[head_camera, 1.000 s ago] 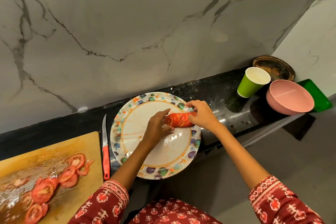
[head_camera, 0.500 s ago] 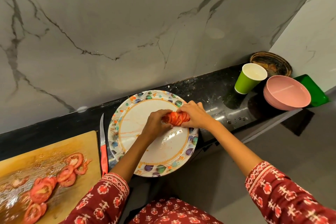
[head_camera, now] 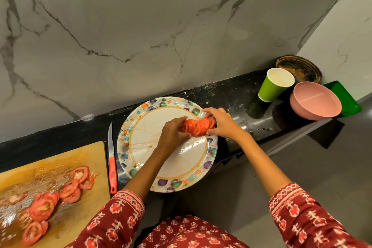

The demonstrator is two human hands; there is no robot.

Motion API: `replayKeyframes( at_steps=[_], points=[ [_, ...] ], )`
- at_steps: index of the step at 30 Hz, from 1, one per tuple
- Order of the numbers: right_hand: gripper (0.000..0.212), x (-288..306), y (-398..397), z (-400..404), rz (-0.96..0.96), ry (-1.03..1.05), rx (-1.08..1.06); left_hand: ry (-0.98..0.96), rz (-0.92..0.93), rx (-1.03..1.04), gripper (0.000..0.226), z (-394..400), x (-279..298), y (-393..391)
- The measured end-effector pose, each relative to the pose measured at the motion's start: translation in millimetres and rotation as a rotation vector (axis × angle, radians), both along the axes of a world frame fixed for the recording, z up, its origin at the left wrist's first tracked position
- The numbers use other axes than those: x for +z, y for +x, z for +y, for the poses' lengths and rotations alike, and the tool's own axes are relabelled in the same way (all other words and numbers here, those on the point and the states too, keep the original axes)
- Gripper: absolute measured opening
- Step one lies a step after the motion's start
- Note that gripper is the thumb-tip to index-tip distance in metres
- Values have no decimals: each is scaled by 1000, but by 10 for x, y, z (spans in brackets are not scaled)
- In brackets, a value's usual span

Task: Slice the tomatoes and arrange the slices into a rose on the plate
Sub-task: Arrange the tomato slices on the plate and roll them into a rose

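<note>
A row of overlapping tomato slices (head_camera: 198, 126) lies on the far right part of the patterned plate (head_camera: 141, 147). My left hand (head_camera: 173, 133) grips the row's left end with curled fingers. My right hand (head_camera: 221, 123) cups the right end, thumb in front and fingers behind. More tomato slices (head_camera: 46, 205) lie scattered on the wet wooden cutting board (head_camera: 60, 159) at the lower left.
A red-handled serrated knife (head_camera: 112, 159) lies between the board and the plate. At the right of the black counter stand a green paper cup (head_camera: 273, 84), a pink bowl (head_camera: 315, 100), a green tray (head_camera: 346, 96) and a dark round dish (head_camera: 300, 67). The marble wall rises behind.
The row of slices looks longer and more fanned out than half a second ago, when both hands pressed it into a tight bundle. My right hand has shifted slightly right.
</note>
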State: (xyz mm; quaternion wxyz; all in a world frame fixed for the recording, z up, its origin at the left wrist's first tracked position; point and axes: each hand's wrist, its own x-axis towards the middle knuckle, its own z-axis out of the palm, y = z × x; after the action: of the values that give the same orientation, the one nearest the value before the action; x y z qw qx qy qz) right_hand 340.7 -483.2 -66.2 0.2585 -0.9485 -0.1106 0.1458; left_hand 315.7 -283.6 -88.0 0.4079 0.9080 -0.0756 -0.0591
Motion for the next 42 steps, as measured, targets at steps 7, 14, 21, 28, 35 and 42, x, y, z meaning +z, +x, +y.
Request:
replayKeyframes(
  at_steps=[7, 14, 21, 28, 35, 42],
  points=[
    [74, 14, -17, -48, 26, 60, -10, 28, -24, 28, 70, -20, -21, -57],
    [78, 56, -69, 11, 1, -54, -27, 57, 9, -1, 75, -26, 4, -88],
    [49, 311, -76, 242, -69, -16, -81, -17, -51, 102, 67, 402, 77, -187],
    [37, 313, -356, 1064, -246, 177, -83, -60, -161, 255, 44, 1216, 171, -655],
    [33, 137, -820, 2174, -248, 270, 157, 43, -226, 397, 35, 2150, 233, -1487],
    [25, 54, -1185, 3012, -211, 303, 235, 180, -212, 511, 31, 3165, 245, -2192]
  ],
)
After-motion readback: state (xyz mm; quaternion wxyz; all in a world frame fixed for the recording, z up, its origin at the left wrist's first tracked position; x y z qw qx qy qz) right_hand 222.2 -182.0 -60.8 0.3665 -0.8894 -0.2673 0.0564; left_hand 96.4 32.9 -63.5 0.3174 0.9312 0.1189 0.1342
